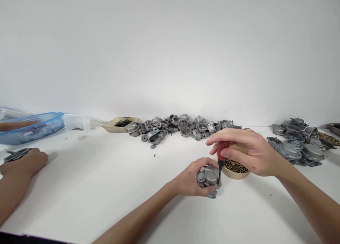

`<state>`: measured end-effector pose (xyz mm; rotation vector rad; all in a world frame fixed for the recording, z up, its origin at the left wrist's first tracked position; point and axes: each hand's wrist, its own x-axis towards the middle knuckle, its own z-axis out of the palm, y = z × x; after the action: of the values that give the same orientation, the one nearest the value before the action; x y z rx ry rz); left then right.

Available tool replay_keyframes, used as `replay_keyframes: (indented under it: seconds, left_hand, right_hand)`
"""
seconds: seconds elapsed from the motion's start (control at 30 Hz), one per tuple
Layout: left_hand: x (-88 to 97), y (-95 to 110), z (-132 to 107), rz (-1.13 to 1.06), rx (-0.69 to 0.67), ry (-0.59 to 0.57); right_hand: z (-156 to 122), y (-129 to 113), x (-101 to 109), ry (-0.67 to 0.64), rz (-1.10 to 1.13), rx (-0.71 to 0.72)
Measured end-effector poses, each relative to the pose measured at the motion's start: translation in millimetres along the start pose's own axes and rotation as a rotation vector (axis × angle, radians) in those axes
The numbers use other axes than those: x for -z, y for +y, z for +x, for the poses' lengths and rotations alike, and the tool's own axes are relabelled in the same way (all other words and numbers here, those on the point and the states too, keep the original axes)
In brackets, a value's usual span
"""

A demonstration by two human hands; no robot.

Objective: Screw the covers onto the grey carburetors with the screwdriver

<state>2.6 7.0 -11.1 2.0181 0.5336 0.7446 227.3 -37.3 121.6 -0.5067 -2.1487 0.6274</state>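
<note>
A grey cast-metal housing (211,175) with a rounded lid rests on the white table, and my left hand (195,177) is wrapped around its left side. My right hand (248,150) grips the red handle of a screwdriver (222,152). The screwdriver stands nearly upright, its tip touching the right edge of the housing. Whether a screw sits under the tip is too small to tell. Just behind, partly covered by my right hand, is a round tub of brass-coloured screws (236,167).
A long heap of metal housings (183,125) lies along the wall, with another pile (300,145) at the right. A beige tray (108,126) holds thin black rings. At the left are a blue basket (50,122) and a co-worker's hand (29,166) on a metal part.
</note>
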Motion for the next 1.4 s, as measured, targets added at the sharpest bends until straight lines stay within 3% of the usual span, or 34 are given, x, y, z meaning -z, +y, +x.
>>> replay_keyframes:
  seconds: [0.17,0.4,0.53,0.67,0.93,1.4]
  left_hand:
    - [-0.8,1,-1,-0.043,0.038,-0.018]
    - [1.2,6,-4,0.085,0.044,-0.026]
    - [5.7,8,-4,0.184,-0.055,-0.018]
    - [7.5,13,-5,0.309,-0.22,0.022]
    - [-6.8,31,-6,0.538,-0.363,0.107]
    - [-13.0,37,-5,0.571,-0.303,0.133]
  right_hand:
    - [-3,-2,5,-0.062,0.083,0.016]
    - [-1,4,6,-0.003,-0.109,0.034]
    - [-3,2,10,-0.044,-0.066,0.039]
    - [-3,2,9,0.0,-0.127,0.105]
    - [-2,-1,7,-0.021,-0.114,0.149]
    - [-2,-1,6,-0.003,-0.095,0.131]
